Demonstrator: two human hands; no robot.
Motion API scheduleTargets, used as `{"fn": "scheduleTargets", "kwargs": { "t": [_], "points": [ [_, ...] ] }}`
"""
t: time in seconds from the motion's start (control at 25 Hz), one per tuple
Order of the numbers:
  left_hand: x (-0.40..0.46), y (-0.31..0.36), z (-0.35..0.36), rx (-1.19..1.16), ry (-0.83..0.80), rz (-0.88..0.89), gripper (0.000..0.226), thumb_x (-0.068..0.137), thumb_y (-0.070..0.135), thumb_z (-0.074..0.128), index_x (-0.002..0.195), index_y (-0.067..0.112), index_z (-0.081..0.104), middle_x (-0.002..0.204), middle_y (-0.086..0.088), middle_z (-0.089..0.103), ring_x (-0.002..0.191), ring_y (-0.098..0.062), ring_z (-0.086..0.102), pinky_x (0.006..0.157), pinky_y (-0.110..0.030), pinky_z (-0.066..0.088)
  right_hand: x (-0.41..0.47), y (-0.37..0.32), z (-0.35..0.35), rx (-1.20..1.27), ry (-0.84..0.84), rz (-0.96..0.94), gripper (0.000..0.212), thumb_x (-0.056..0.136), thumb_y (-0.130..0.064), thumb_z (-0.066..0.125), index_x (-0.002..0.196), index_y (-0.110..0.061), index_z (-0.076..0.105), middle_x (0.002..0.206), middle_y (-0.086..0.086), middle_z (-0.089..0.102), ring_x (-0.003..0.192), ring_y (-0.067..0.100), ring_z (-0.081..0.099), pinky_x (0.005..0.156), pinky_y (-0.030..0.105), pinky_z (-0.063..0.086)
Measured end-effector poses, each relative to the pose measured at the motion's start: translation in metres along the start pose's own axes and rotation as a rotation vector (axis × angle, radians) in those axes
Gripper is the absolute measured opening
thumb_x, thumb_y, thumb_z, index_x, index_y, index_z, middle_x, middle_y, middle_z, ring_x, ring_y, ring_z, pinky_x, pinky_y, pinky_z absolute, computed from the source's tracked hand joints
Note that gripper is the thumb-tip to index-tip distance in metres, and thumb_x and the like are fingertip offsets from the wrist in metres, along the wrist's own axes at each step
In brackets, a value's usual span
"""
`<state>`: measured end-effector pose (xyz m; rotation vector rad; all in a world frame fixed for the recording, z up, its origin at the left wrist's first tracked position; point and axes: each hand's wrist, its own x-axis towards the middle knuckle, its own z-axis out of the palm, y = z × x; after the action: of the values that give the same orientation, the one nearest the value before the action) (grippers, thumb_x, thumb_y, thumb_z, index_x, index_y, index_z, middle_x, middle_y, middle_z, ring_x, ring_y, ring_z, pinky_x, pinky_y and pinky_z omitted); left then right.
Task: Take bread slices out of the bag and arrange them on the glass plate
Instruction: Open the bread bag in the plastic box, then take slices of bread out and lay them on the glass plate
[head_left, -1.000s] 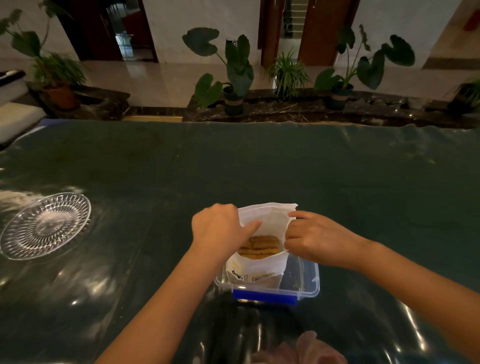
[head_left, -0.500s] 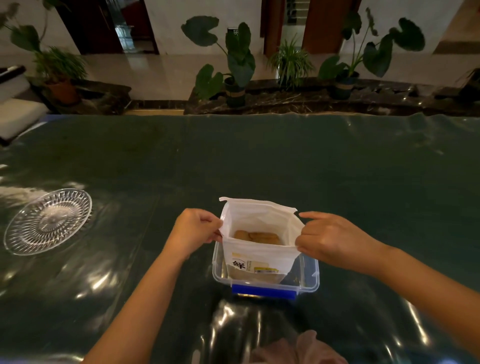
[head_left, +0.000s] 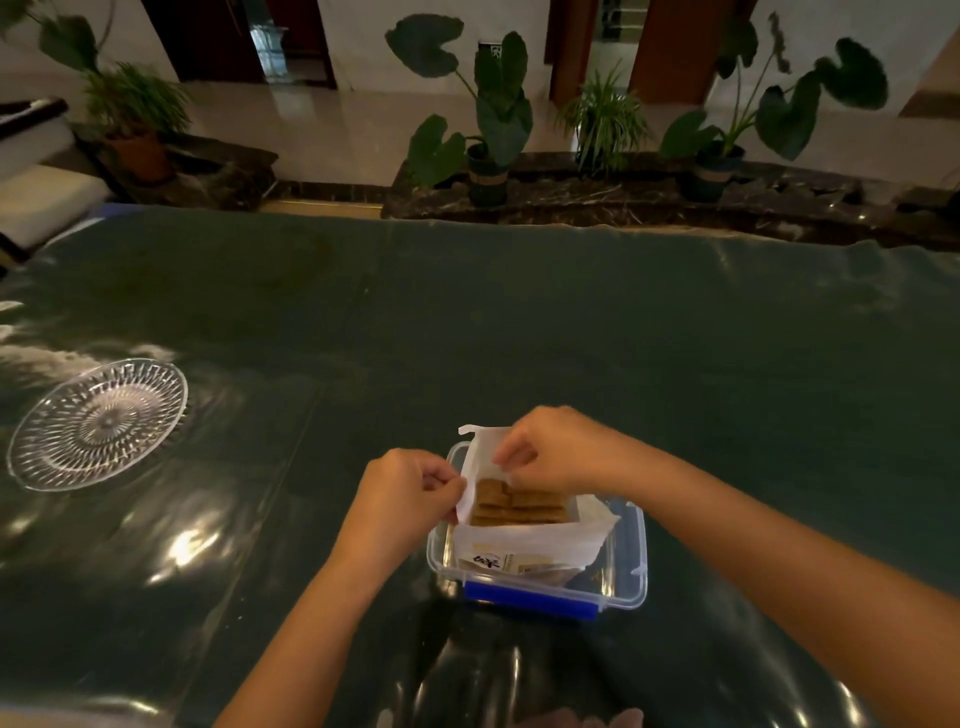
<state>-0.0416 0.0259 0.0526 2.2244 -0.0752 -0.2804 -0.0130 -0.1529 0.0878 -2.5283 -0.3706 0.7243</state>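
Observation:
A white paper bag (head_left: 524, 540) stands open inside a clear plastic box (head_left: 631, 566) with a blue clip, near the table's front edge. Brown bread slices (head_left: 514, 504) show inside the bag's mouth. My left hand (head_left: 402, 493) pinches the bag's left rim. My right hand (head_left: 561, 449) pinches the bag's far rim, above the slices. The cut-glass plate (head_left: 98, 423) lies bare at the far left of the table, well apart from both hands.
The table wears a dark green glossy cover (head_left: 519, 338). Potted plants (head_left: 493, 124) line a ledge beyond the far edge. A pale cloth (head_left: 587, 719) shows at the bottom edge of the view.
My right hand has moved from the bag's right rim to its far rim. The bag's mouth now tilts so more of the slices show. My left hand stays on the left rim.

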Motion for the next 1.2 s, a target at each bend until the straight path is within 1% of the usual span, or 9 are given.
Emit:
{"fn": "scheduleTargets", "kwargs": {
  "t": [0.08, 0.16, 0.24, 0.4, 0.56, 0.68, 0.88, 1.0, 1.2],
  "points": [
    [-0.003, -0.001, -0.002, 0.013, -0.007, 0.007, 0.022, 0.080, 0.016, 0.066, 0.059, 0.025, 0.068, 0.052, 0.014, 0.068, 0.053, 0.001, 0.065, 0.046, -0.005, 0.044, 0.019, 0.004, 0.016, -0.226, -0.158, 0.105, 0.021, 0.085, -0.024, 0.060, 0.104, -0.016, 0.062, 0.100, 0.003, 0.063, 0.090, 0.017, 0.060, 0.078, 0.027, 0.049],
    [-0.007, -0.001, -0.002, 0.000, -0.023, 0.011, 0.027, 0.079, 0.016, 0.066, 0.056, 0.029, 0.065, 0.052, 0.020, 0.067, 0.053, 0.004, 0.064, 0.047, -0.002, 0.042, 0.028, 0.015, 0.033, -0.358, -0.217, 0.166, 0.020, 0.086, -0.021, 0.058, 0.105, -0.015, 0.060, 0.100, 0.005, 0.064, 0.089, 0.018, 0.058, 0.083, 0.030, 0.048],
    [-0.009, -0.003, -0.001, -0.021, -0.041, 0.012, 0.027, 0.079, 0.018, 0.067, 0.056, 0.032, 0.064, 0.056, 0.024, 0.067, 0.055, 0.006, 0.064, 0.048, -0.002, 0.042, 0.038, 0.025, 0.041, -0.348, -0.244, 0.227, 0.020, 0.086, -0.022, 0.058, 0.105, -0.015, 0.060, 0.102, 0.004, 0.064, 0.090, 0.019, 0.058, 0.088, 0.034, 0.048],
    [-0.006, -0.005, 0.001, -0.008, -0.046, 0.004, 0.021, 0.079, 0.021, 0.067, 0.061, 0.030, 0.067, 0.059, 0.013, 0.069, 0.057, 0.001, 0.064, 0.049, -0.003, 0.045, 0.057, 0.039, 0.049, -0.289, -0.313, 0.321, 0.030, 0.087, -0.026, 0.055, 0.115, -0.017, 0.056, 0.109, 0.006, 0.061, 0.098, 0.022, 0.057, 0.094, 0.039, 0.045],
    [-0.004, -0.005, 0.000, -0.025, -0.067, -0.020, 0.020, 0.081, 0.017, 0.064, 0.064, 0.026, 0.067, 0.055, 0.011, 0.070, 0.056, -0.001, 0.067, 0.052, -0.009, 0.050, 0.070, 0.052, 0.060, -0.199, -0.124, 0.297, 0.018, 0.089, -0.026, 0.055, 0.103, -0.014, 0.057, 0.100, 0.005, 0.060, 0.089, 0.020, 0.056, 0.088, 0.033, 0.045],
    [-0.003, -0.005, 0.003, -0.050, -0.066, -0.034, 0.015, 0.082, 0.015, 0.063, 0.069, 0.019, 0.069, 0.056, 0.005, 0.072, 0.055, 0.001, 0.067, 0.055, -0.011, 0.049, 0.069, 0.062, 0.060, -0.275, -0.082, 0.343, 0.024, 0.085, -0.033, 0.059, 0.106, -0.020, 0.058, 0.094, 0.000, 0.060, 0.080, 0.015, 0.053, 0.078, 0.029, 0.043],
    [-0.003, -0.003, 0.005, -0.106, -0.069, -0.052, 0.014, 0.083, 0.015, 0.064, 0.070, 0.018, 0.070, 0.057, 0.005, 0.072, 0.057, 0.001, 0.068, 0.061, -0.014, 0.048, 0.061, 0.068, 0.060, -0.225, -0.038, 0.286, 0.022, 0.084, -0.027, 0.062, 0.105, -0.021, 0.060, 0.089, -0.004, 0.059, 0.079, 0.013, 0.054, 0.076, 0.025, 0.042],
    [-0.002, -0.003, 0.006, -0.103, -0.060, -0.055, 0.013, 0.083, 0.017, 0.064, 0.071, 0.018, 0.070, 0.057, 0.005, 0.071, 0.058, 0.000, 0.068, 0.062, -0.016, 0.049, 0.053, 0.067, 0.057, -0.163, -0.034, 0.210, 0.022, 0.084, -0.030, 0.063, 0.103, -0.020, 0.063, 0.096, -0.001, 0.068, 0.084, 0.014, 0.060, 0.081, 0.025, 0.048],
    [-0.001, -0.002, 0.002, -0.044, 0.000, -0.010, 0.019, 0.082, 0.016, 0.064, 0.065, 0.022, 0.067, 0.055, 0.004, 0.070, 0.055, -0.001, 0.067, 0.058, -0.019, 0.051, 0.028, 0.047, 0.033, -0.249, 0.060, 0.022, 0.037, 0.079, -0.051, 0.057, 0.094, -0.019, 0.066, 0.091, 0.000, 0.069, 0.080, 0.014, 0.062, 0.079, 0.031, 0.056]
  ]
}}
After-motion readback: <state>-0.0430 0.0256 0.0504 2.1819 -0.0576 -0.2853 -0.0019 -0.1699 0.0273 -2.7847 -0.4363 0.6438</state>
